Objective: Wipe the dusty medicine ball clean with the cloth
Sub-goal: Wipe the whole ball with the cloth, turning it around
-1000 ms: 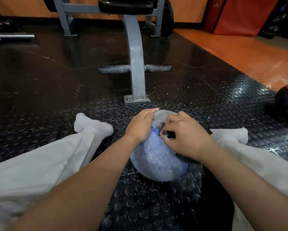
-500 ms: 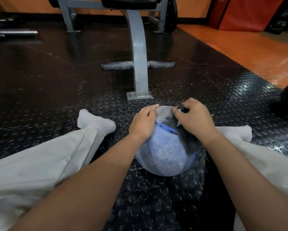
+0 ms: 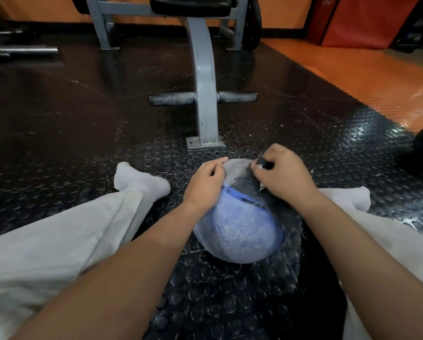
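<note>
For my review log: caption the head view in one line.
Left hand steadies the dusty medicine ball on the floor; right hand grips a dark cloth against it.

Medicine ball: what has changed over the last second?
The right hand, gripping the cloth, slid from the near top of the medicine ball toward its far right side, uncovering a darker strip. The left hand stayed resting on the ball's upper left; the ball stayed put.
</note>
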A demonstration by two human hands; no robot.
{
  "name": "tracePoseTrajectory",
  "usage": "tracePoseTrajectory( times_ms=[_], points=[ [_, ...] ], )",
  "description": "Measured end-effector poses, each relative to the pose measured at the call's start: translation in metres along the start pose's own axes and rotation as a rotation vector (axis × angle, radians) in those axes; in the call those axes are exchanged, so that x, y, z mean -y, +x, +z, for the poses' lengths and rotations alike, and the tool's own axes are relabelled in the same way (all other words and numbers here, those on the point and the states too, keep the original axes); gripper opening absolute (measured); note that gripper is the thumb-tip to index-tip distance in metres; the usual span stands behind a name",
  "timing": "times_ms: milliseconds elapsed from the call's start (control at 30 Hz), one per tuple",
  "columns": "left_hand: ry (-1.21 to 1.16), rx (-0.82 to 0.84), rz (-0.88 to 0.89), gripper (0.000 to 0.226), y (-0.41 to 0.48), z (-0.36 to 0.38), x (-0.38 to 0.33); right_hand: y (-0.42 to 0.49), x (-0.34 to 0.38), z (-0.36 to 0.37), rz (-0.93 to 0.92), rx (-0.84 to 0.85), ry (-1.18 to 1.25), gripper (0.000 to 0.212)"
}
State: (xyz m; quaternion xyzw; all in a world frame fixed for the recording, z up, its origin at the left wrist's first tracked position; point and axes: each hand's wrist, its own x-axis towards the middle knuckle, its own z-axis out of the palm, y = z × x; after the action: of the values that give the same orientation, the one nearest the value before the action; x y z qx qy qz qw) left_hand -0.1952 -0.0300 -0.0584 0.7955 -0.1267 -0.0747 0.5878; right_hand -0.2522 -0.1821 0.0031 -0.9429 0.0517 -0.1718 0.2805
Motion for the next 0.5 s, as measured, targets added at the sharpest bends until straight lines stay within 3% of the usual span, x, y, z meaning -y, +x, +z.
tracePoseTrajectory(
  times_ms=[167, 267, 400, 500],
  points=[
    [-0.044, 0.009, 0.018, 0.032, -0.003, -0.002, -0.001, -0.035, 0.024, 0.011, -0.347, 0.150, -0.106, 0.014],
    [-0.033, 0.002, 0.017, 0.032, -0.005, 0.000, -0.004, -0.016, 0.011, 0.002, -0.298, 0.131, -0.086, 0.016],
    [-0.028, -0.023, -0.011, 0.030, -0.004, 0.003, -0.005, 0.012, -0.013, -0.003, 0.056, 0.023, 0.016, 0.025],
    [-0.043, -0.043, -0.024, 0.028, -0.004, 0.001, -0.005, -0.005, -0.003, 0.009, -0.085, -0.035, 0.022, 0.021]
  ],
)
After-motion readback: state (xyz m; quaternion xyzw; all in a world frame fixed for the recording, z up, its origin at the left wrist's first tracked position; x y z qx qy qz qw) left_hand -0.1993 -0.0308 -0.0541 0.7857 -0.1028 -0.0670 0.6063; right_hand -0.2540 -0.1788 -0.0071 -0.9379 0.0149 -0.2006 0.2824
